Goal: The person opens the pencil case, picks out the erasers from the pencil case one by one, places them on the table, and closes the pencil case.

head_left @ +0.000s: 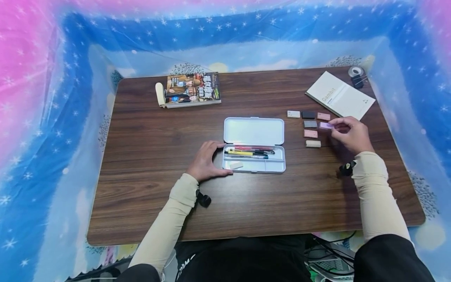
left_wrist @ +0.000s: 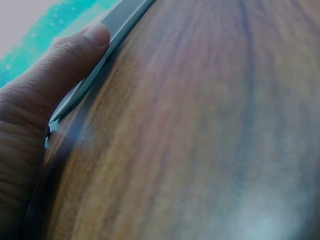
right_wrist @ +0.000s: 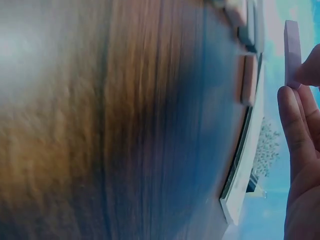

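Note:
An open white pencil case (head_left: 253, 131) lies on the table with several pens (head_left: 246, 152) and a white eraser (head_left: 236, 165) in its tray. My left hand (head_left: 205, 162) holds the case by its left end, thumb along the front edge and fingers at the back corner. In my right hand (head_left: 353, 135) a light purple eraser (head_left: 325, 125) is pinched between thumb and fingertips; the right wrist view shows it raised off the tabletop. Beside it lie a white eraser (head_left: 293, 114), a black one (head_left: 308, 115), a grey one (head_left: 310, 124), pink ones (head_left: 310, 134) and a cream one (head_left: 313, 144).
A notebook (head_left: 341, 94) marked "Gambit" lies at the back right, with a tape roll (head_left: 356, 71) and a black clip (head_left: 357, 81) beyond it. At the back left are a magazine (head_left: 193, 89) and a cream stapler (head_left: 160, 94). Patterned cloth (head_left: 260, 55) surrounds the table.

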`<action>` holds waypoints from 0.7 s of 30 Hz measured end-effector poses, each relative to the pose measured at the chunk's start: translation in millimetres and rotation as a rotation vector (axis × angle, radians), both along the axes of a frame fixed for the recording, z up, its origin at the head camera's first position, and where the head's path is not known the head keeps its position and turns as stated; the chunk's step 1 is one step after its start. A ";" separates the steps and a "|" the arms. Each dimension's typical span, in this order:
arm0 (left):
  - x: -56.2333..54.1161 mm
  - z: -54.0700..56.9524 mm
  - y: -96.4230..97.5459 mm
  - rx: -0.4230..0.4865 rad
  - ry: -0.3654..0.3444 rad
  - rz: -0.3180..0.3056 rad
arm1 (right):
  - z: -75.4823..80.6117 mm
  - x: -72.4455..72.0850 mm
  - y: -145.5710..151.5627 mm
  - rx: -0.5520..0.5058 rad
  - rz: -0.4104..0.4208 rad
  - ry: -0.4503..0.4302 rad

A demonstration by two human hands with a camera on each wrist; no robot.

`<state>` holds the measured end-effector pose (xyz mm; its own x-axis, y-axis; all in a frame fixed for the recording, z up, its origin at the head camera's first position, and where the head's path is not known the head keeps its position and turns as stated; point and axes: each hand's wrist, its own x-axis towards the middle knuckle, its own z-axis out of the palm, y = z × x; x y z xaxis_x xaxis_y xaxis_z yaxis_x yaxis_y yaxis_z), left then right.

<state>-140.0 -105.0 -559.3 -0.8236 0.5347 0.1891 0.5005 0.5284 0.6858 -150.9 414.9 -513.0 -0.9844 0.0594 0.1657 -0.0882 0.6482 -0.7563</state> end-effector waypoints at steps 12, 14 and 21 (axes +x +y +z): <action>0.6 0.6 0.0 -0.014 -0.015 0.004 | -21.2 -17.0 18.3 0.066 0.002 -0.124; 0.1 1.1 -0.3 -0.013 -0.012 0.004 | -21.8 -16.8 17.7 0.054 -0.016 -0.134; -0.2 1.4 0.2 -0.024 -0.007 0.000 | -24.7 -13.8 17.8 0.016 -0.033 -0.140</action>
<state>-140.1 -104.8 -557.9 -0.8248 0.5391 0.1705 0.4958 0.5446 0.6765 -164.7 432.7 -537.7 -0.9955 0.0905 0.0286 0.0386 0.6614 -0.7490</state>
